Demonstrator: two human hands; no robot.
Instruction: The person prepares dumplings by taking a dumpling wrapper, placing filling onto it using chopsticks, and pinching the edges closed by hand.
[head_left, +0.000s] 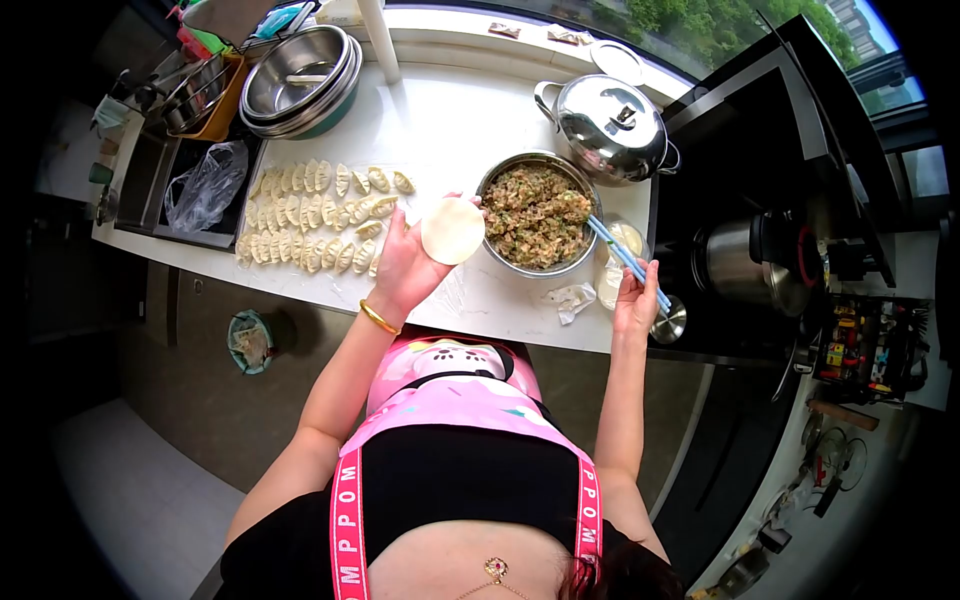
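Observation:
A round, pale dumpling wrapper [453, 231] lies flat across the fingers of my left hand [405, 262], bare of any filling. My right hand [636, 300] grips a pair of blue chopsticks [620, 254], whose tips reach into the meat filling [537, 215]. That filling, flecked with green, is heaped in a metal bowl [541, 271] between my hands. To the left, rows of pleated dumplings [318, 212] cover the counter. Beside the bowl, near my right hand, a clear container [627, 238] holds pale rounds that look like wrappers.
A lidded steel pot [610, 130] stands behind the bowl. Stacked metal basins [300, 85] sit at the back left, by the sink [205, 190] with a plastic bag. A crumpled tissue [571, 300] lies near the counter's front edge. Another pot [752, 265] stands on the stove at right.

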